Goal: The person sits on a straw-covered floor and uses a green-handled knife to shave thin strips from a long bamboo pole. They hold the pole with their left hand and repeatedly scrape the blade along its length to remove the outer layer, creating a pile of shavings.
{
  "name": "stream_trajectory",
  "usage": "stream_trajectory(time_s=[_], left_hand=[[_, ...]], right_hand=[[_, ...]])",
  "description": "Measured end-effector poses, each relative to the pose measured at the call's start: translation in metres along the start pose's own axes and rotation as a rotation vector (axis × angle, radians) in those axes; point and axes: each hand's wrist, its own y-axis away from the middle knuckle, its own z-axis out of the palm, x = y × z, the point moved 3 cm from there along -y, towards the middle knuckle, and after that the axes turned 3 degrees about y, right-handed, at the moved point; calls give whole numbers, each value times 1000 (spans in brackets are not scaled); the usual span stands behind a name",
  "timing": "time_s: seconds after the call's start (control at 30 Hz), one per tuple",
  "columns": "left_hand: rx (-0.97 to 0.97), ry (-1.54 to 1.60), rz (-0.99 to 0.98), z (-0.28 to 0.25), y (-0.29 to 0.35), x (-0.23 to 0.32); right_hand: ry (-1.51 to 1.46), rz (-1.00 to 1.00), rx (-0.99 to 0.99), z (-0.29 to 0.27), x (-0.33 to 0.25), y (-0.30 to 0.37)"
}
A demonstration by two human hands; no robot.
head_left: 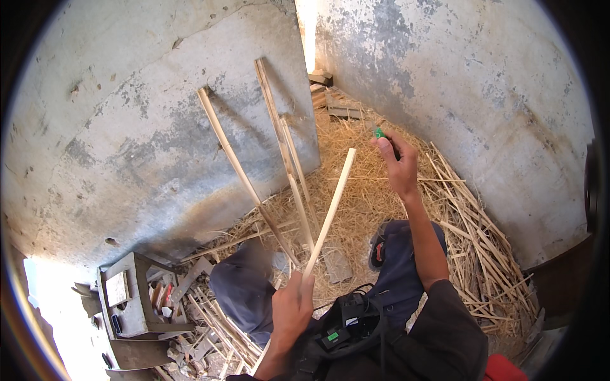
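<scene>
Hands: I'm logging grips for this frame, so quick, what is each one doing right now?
Left hand: closed around the lower end of a pale wooden strip.
Right hand: raised, fingers closed on a small green object.

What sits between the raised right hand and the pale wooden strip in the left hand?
Head view: only straw-covered floor shows behind the gap between the right hand and the pale wooden strip held by the left hand.

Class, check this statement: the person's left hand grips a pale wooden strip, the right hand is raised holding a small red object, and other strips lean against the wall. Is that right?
Not quite. In the head view the small object in the raised right hand is green, not red. The rest holds: the left hand grips a pale wooden strip, and other strips lean against the wall.
</scene>
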Motion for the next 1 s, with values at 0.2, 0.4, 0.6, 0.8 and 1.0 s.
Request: stream_trajectory(time_s=[0.2,0.4,0.6,0.8,1.0], left_hand=[[52,-19,22,-1,-5,-4],[141,5,34,-7,-15,3],[197,28,44,-14,-27,19],[259,41,77,-18,-34,26],[259,74,51,-18,-37,30]], right_hand=[[-83,-164,-182,7,-9,8],[-36,-324,-398,34,-41,32],[-69,-588,-394,61,-65,58],[27,-641,-400,66,-81,75],[29,-656,-354,67,-83,76]])
